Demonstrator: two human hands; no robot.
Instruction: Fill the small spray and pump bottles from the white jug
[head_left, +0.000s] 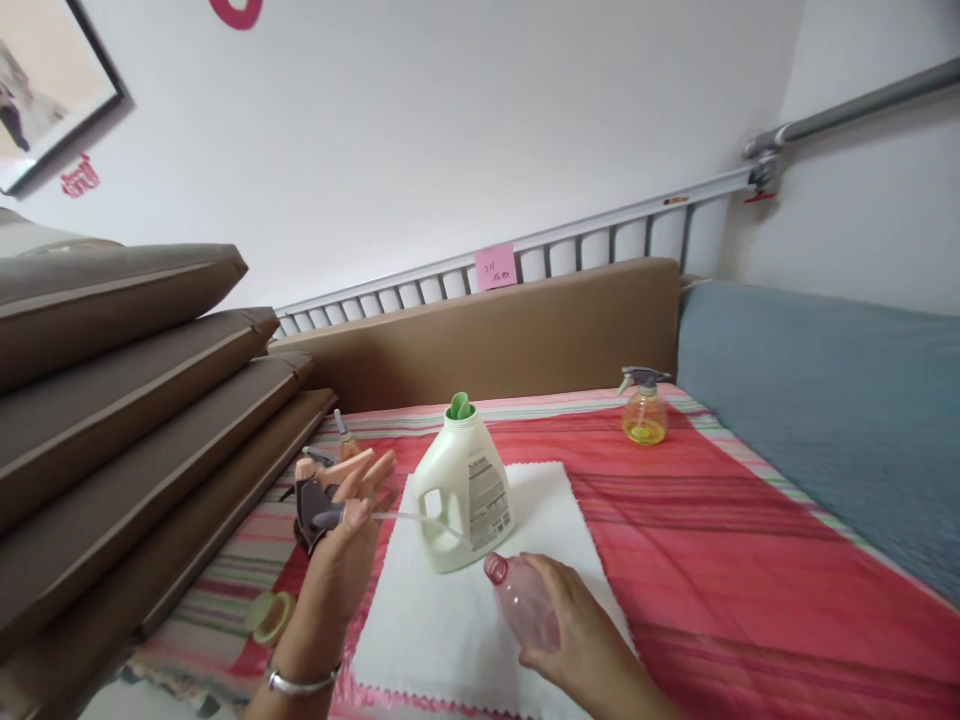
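Note:
A grey trigger spray head [306,505] with a peach-coloured part is in my left hand [352,550], which has a bracelet at the wrist. From it a thin clear dip tube [420,518] runs to the right, past the white detergent jug [459,490]. My right hand [566,625] grips a small pink see-through bottle [529,605], tilted with its uncapped neck toward the left. Between and beyond my hands, the jug stands upright with a green pour spout [460,406] at its mouth. My left palm partly covers what lies behind it.
Under the jug lies a white cloth [420,640] on a red striped sheet [712,520]. A spray bottle with yellow liquid [644,415] stands at back right. A pale green cap [271,617] lies beside my left forearm. Stacked cushions [150,370] line the left side; behind is a radiator [585,252].

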